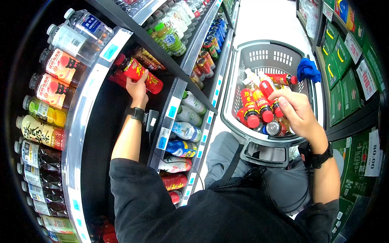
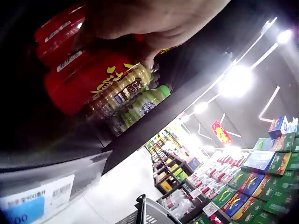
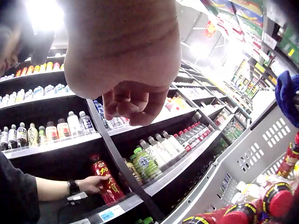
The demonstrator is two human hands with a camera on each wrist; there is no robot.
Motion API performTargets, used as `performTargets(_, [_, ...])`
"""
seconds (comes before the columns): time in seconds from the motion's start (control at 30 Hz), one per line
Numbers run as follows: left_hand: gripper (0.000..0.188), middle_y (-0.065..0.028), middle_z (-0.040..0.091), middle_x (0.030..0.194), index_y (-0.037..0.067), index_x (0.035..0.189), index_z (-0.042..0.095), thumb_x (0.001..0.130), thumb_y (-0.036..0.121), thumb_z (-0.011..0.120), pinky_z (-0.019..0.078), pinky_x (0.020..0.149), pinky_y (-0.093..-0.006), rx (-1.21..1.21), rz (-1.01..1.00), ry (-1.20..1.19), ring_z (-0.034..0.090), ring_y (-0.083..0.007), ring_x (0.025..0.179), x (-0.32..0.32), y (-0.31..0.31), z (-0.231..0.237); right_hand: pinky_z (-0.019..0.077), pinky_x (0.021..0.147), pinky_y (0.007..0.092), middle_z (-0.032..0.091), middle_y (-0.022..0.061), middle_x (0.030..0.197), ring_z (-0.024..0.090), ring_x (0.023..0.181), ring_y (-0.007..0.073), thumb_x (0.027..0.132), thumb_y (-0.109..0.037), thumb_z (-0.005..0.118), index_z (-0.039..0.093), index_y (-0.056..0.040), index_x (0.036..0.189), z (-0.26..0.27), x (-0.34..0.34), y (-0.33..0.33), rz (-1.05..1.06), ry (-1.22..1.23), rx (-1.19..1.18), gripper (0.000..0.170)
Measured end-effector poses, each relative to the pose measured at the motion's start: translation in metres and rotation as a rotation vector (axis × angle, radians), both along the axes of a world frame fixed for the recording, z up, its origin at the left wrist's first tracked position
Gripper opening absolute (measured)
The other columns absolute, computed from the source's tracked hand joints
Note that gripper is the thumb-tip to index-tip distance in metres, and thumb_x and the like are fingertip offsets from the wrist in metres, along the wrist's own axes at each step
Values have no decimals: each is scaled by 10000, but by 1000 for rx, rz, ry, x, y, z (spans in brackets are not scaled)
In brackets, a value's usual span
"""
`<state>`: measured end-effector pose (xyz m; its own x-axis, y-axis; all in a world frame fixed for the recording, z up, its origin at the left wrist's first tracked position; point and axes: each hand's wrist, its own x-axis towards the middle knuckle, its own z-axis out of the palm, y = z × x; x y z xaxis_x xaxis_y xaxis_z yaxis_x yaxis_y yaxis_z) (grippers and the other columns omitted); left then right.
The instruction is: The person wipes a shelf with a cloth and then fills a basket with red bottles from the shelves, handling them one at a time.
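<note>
My left hand [image 1: 137,90] grips a red bottle [image 1: 139,72] with yellow lettering inside the dark shelf; other red bottles stand against it. In the left wrist view the hand [image 2: 154,23] lies over red bottles [image 2: 77,86], its fingertips partly hidden. The right wrist view shows the held bottle [image 3: 106,179] upright near the shelf's front edge. Above the grey basket [image 1: 253,52] is my right hand [image 1: 298,113], its fingers loosely curled and holding nothing in the right wrist view [image 3: 135,100]. Red bottles with black-and-red caps [image 1: 249,103] and a can [image 1: 273,128] lie in the basket.
A shelf of bottled drinks [image 1: 60,67] lines the far left, behind a clear price rail [image 1: 91,85]. More bottles [image 1: 188,115] stand on racks between the left arm and basket. A blue cloth [image 1: 308,70] hangs on the basket's right rim. Green cartons [image 1: 350,91] are stacked at right.
</note>
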<state>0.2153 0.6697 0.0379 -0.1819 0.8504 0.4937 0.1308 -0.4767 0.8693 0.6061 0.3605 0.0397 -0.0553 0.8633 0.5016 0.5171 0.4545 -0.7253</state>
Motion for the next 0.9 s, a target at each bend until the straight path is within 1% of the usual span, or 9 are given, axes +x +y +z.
performTargets(0.13, [360, -73, 673, 1032, 9, 1052, 595, 765, 38, 811, 506, 848, -326, -26, 72, 42, 643, -164, 919, 3, 3, 2, 498, 709, 342, 663, 164, 861, 658, 773, 282, 972, -143, 494, 630, 24, 979, -1, -2, 1, 23, -20, -25, 215])
performTargets(0.2, [418, -80, 665, 1067, -4, 1111, 589, 774, 88, 818, 506, 859, -336, -67, 174, 164, 639, -187, 941, 1, 3, 3, 497, 715, 347, 655, 176, 850, 651, 781, 306, 971, -144, 497, 626, 27, 977, -5, -3, 3, 33, -29, 15, 214])
performTargets(0.23, [418, -80, 665, 1067, -4, 1111, 589, 774, 88, 818, 506, 859, -336, -71, 176, 164, 639, -187, 941, -3, 7, 1, 497, 715, 347, 655, 176, 850, 651, 781, 306, 971, -144, 497, 626, 27, 977, -5, -4, 4, 36, -29, 12, 214])
performTargets(0.3, [517, -96, 647, 1081, 7, 1134, 532, 719, 24, 839, 500, 871, -335, 15, 170, 123, 628, -193, 976, -9, 16, -2, 496, 712, 356, 649, 180, 835, 644, 772, 314, 968, -143, 504, 622, 29, 972, -4, -5, 4, 23, -47, -13, 209])
performTargets(0.4, [594, -107, 639, 1084, 7, 1167, 495, 690, 0, 848, 501, 876, -338, 85, 155, 100, 626, -208, 983, -18, 22, -6, 495, 703, 363, 650, 178, 832, 637, 758, 320, 964, -144, 515, 623, 27, 971, -2, -8, 5, 43, -60, -41, 202])
performTargets(0.5, [618, -114, 641, 1077, 4, 1170, 488, 674, -4, 855, 505, 873, -338, 150, 167, 100, 631, -213, 970, -19, 26, -9, 494, 693, 370, 650, 178, 833, 629, 745, 330, 958, -141, 525, 630, 21, 977, -3, -9, 7, 40, -94, -82, 194])
performTargets(0.73, [629, -124, 644, 1066, -2, 1158, 499, 653, 20, 874, 515, 836, -331, 145, 224, 154, 643, -211, 936, -20, 28, -8, 506, 702, 381, 662, 193, 847, 647, 772, 338, 942, -136, 555, 648, 19, 968, -16, -10, 13, 50, -101, 10, 183])
performTargets(0.8, [514, -93, 665, 1056, 4, 1116, 572, 709, 111, 866, 507, 853, -325, 146, 283, 211, 643, -183, 924, -21, 27, -8, 511, 704, 384, 666, 196, 849, 653, 779, 341, 936, -137, 567, 652, 24, 954, -13, -10, 12, 55, -106, 5, 182])
performTargets(0.9, [485, -101, 679, 1040, -8, 1083, 605, 712, 155, 871, 505, 845, -329, 109, 370, 291, 647, -180, 912, -27, 30, -9, 511, 699, 383, 665, 192, 840, 649, 771, 343, 933, -136, 575, 654, 25, 941, -14, -10, 12, 54, -93, 15, 179])
